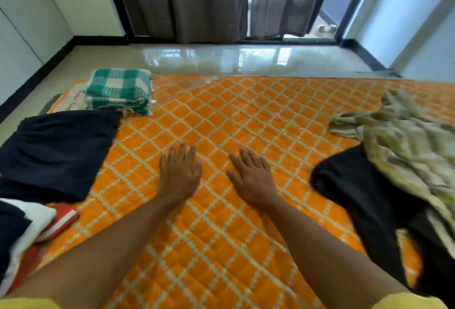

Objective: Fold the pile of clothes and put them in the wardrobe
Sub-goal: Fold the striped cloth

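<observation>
The orange quilted mat (pixel 221 116) fills the floor. On its right edge lies the unfolded pile: a pale patterned cloth (pixel 403 141) draped partly over a black garment (pixel 357 185). Both look soft, light and limp, so they will likely sag and bunch unless taken by 2 corners or a hem. On the left sit a folded navy garment (pixel 56 151) and, farther off, a checked folded stack (pixel 118 89). The left hand (pixel 179 175) and right hand (pixel 253 178) are spread flat over the mat's middle, holding nothing. The black garment is near the right hand but apart from it.
</observation>
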